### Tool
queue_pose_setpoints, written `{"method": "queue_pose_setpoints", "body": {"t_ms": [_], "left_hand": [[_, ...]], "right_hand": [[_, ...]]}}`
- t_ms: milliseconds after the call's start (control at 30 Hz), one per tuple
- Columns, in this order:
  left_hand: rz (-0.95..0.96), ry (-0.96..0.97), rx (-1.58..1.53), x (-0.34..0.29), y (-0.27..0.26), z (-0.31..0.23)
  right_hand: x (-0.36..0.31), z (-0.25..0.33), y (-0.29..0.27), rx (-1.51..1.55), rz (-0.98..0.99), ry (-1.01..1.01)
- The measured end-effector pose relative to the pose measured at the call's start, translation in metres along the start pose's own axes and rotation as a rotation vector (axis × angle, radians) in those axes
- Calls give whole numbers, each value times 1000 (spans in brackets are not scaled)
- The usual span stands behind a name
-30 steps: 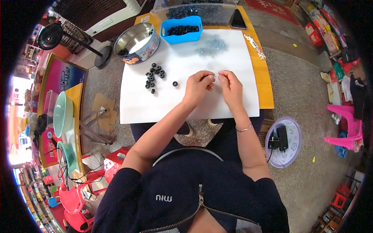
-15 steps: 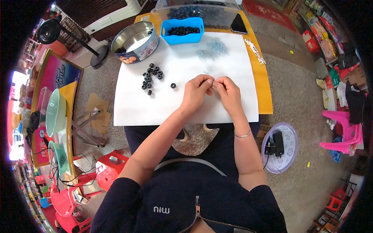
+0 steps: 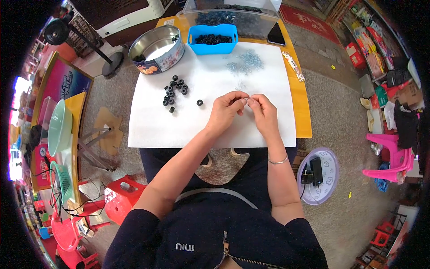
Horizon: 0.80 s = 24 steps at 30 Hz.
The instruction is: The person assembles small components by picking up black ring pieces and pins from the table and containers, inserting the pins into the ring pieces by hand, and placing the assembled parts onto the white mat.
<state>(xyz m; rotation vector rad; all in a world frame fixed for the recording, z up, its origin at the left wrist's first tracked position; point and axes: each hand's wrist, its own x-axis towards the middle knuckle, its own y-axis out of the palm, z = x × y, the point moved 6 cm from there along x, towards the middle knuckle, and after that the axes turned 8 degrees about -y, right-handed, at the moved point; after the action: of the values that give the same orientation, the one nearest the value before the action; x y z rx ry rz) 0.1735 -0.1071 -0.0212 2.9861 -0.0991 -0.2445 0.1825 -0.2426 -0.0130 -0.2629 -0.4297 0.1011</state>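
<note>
Over the white sheet point(image 3: 179, 130), my left hand point(image 3: 227, 112) and my right hand point(image 3: 264, 112) meet fingertip to fingertip. Both are closed in a pinch; what sits between the fingers is too small and too covered to name. Left of my hands lies a single black ring-shaped piece point(image 3: 199, 102). Farther left is a loose cluster of similar black pieces point(image 3: 171, 93). Beyond my fingers, small clear bluish bits point(image 3: 249, 61) are spread over the sheet, a few of them trailing toward my hands.
At the table's far side stand a round tin point(image 3: 165, 61), a blue basket of black pieces point(image 3: 212, 48) and a clear plastic bin point(image 3: 251, 22). A phone point(image 3: 276, 34) and a wrapped strip point(image 3: 293, 66) lie on the right edge. A purple basin point(image 3: 329, 188) sits on the floor at right.
My hands stay pinched together at almost the same spot, with small finger movements. The whole view has shifted slightly; the pieces on the sheet lie as before.
</note>
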Motion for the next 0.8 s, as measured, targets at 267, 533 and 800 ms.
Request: {"method": "queue_pose_setpoints", "body": {"t_ms": [267, 533, 800], "left_hand": [[-2, 4, 44, -2, 1, -2], [-19, -2, 21, -1, -1, 4], [21, 32, 116, 1, 3, 2]], "right_hand": [[1, -4, -2, 54, -25, 42], [-1, -1, -1, 72, -9, 19], [1, -6, -3, 89, 9, 71]]}}
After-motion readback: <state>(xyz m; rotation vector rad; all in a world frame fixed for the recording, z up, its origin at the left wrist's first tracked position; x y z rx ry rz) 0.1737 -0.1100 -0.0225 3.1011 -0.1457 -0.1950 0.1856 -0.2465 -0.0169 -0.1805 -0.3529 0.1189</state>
